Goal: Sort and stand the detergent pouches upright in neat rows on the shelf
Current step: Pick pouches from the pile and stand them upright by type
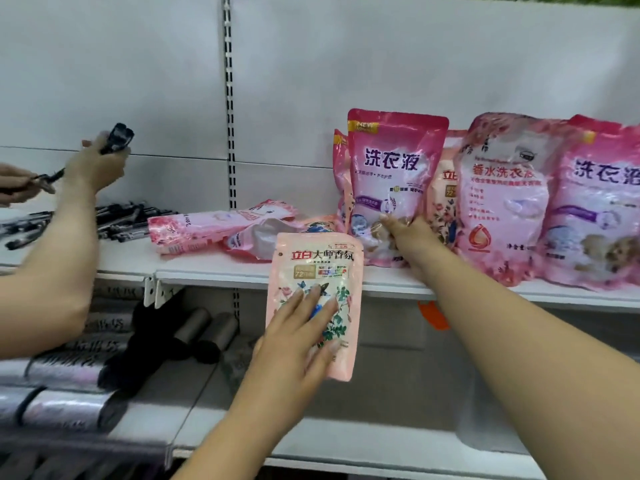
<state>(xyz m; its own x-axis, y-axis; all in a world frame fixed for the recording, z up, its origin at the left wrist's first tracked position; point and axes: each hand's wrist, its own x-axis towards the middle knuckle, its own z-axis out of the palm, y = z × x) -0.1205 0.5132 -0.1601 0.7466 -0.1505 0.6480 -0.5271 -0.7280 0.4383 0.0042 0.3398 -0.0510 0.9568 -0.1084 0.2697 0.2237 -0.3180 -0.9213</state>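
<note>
My left hand (298, 327) holds a peach floral detergent pouch (313, 265) upright in front of the white shelf's edge (214, 273), fingers spread over its front. My right hand (412, 240) grips the bottom of an upright pink pouch (391, 168) standing on the shelf. Behind that one stand another pink pouch (341, 174) and a peach floral pouch (443, 202). To the right stand two more pink pouches (502, 202) (599, 209). Two pink pouches lie flat on the shelf to the left (207, 226) (256, 239).
Another person's hands (100, 164) at the left hold small black items above a pile of black pens (121, 220) on the neighbouring shelf. Dark rolls (194, 330) lie on the lower shelf. A slotted upright post (228, 98) divides the back panel. An orange tag (433, 315) hangs below the shelf edge.
</note>
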